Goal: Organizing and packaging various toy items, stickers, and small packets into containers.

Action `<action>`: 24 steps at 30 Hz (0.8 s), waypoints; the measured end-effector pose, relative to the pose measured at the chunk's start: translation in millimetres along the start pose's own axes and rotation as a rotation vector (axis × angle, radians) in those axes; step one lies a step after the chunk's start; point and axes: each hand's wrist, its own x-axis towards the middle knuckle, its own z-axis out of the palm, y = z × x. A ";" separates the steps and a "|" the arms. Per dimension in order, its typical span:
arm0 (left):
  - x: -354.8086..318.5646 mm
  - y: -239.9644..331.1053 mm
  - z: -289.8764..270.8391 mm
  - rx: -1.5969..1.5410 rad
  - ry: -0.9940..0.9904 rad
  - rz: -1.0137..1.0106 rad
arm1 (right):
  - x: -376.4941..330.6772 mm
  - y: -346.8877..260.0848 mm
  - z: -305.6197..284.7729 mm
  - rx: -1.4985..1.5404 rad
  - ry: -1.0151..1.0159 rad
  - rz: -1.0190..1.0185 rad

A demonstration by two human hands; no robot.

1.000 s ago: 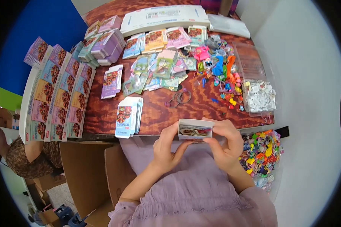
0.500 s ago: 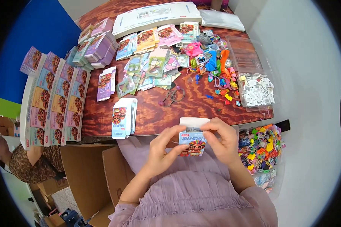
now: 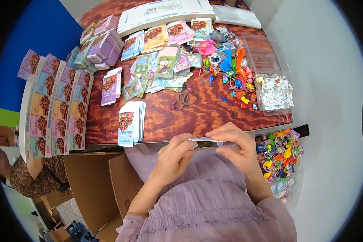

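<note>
Just past the table's front edge, a small flat cardboard box is held between both hands, turned so that I look at its narrow end, which seems to gape. My left hand pinches its left side. My right hand grips its right side, with the fingers over the top and the thumb below. The printed front does not show now. On the table, left of my hands, stands a fanned stack of blue flat boxes. A hair tie lies beyond my hands.
A heap of small colourful toys, picture cards and a clear bin of white pieces cover the far table. Filled display boxes stand at left. Below are a carton and a toy bin. Another person's sleeve shows left.
The box has tipped in my hands: its printed front faced me before, and now its narrow end does. Its raised top flap no longer shows upright. The right fingers now lie across the top.
</note>
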 end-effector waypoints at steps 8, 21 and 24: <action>-1.7 9.9 -3.3 0.176 0.007 0.128 | 3.4 -10.9 3.4 0.135 0.003 -0.016; -11.0 6.9 -1.7 -0.291 -0.113 -0.384 | 19.6 -6.8 -3.9 -0.225 -0.169 0.346; -4.7 9.5 -8.3 -0.327 -0.184 -0.519 | 20.5 -1.1 -3.5 -0.184 -0.185 0.456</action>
